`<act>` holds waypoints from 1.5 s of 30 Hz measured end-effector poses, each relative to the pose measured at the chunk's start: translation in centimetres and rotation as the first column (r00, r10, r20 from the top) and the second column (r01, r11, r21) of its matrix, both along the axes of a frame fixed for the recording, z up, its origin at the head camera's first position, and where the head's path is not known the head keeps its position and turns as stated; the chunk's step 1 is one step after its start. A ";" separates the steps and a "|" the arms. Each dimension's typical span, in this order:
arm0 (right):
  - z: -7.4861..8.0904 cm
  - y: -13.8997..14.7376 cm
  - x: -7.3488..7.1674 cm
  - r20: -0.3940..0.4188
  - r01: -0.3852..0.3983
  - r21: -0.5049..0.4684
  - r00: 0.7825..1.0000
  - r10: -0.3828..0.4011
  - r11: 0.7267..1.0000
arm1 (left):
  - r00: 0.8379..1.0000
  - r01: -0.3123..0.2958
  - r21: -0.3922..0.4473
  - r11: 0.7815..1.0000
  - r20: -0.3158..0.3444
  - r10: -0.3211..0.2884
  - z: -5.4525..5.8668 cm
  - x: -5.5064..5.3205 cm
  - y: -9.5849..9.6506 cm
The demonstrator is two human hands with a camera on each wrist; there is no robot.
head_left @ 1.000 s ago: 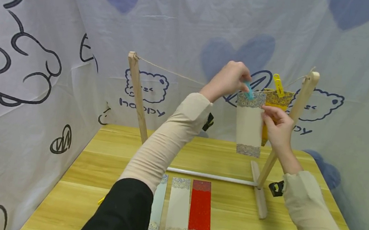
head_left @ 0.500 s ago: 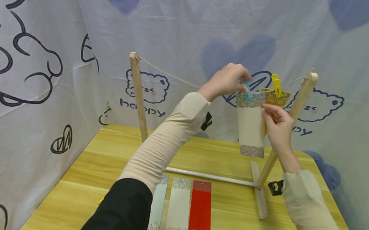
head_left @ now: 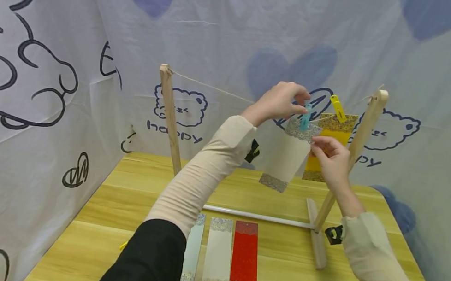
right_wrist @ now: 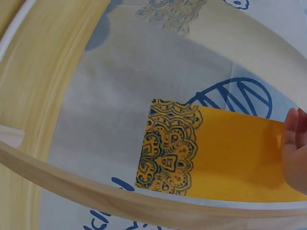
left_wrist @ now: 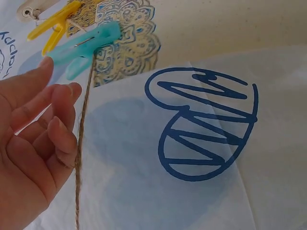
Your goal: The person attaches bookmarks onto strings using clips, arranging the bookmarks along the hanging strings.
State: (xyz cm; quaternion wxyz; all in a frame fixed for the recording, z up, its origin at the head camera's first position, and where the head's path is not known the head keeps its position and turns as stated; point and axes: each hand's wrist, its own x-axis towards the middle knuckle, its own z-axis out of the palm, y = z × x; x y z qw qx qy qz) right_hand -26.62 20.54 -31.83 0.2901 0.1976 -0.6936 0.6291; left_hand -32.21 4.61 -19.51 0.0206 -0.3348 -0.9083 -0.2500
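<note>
A light-blue clothespin (head_left: 305,117) bites the patterned top of a cream paper card (head_left: 288,159) at the string (left_wrist: 82,143). The card hangs twisted, its lower end swung leftward. Close to the clothespin is my left hand (head_left: 282,99), thumb and forefinger parted; in the left wrist view a fingertip lies at the handle's end without squeezing. My right hand (head_left: 333,160) pinches the cream card's right edge below its patterned band. Behind it a yellow card (right_wrist: 235,153) hangs from a yellow clothespin (head_left: 337,108).
The string runs between two wooden posts (head_left: 169,120), joined low down by a white rod (head_left: 258,217). Pale-blue (head_left: 192,252), cream (head_left: 218,258) and red (head_left: 245,258) cards lie on the wooden table (head_left: 118,202). A patterned cloth (head_left: 221,29) hangs behind.
My left fingers have parted from the clothespin, which now stands upright. My right hand moved slightly down and left. The cream card's lower end swung left, uncovering the yellow card.
</note>
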 end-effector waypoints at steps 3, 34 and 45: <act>-0.1 -0.2 -0.1 -0.004 -0.026 -0.006 1.000 0.026 1.000 | 1.000 -0.002 0.014 1.000 -0.011 0.002 -0.1 -0.1 -0.2; -4.2 0.7 1.0 0.110 0.044 0.015 0.993 -0.046 0.999 | 0.970 0.082 0.262 0.962 -0.243 -0.016 -2.4 2.9 -4.1; -6.2 0.9 1.1 0.167 0.014 -0.008 0.986 -0.013 1.000 | 0.987 0.051 0.374 0.926 -0.163 0.011 -5.6 4.2 -6.5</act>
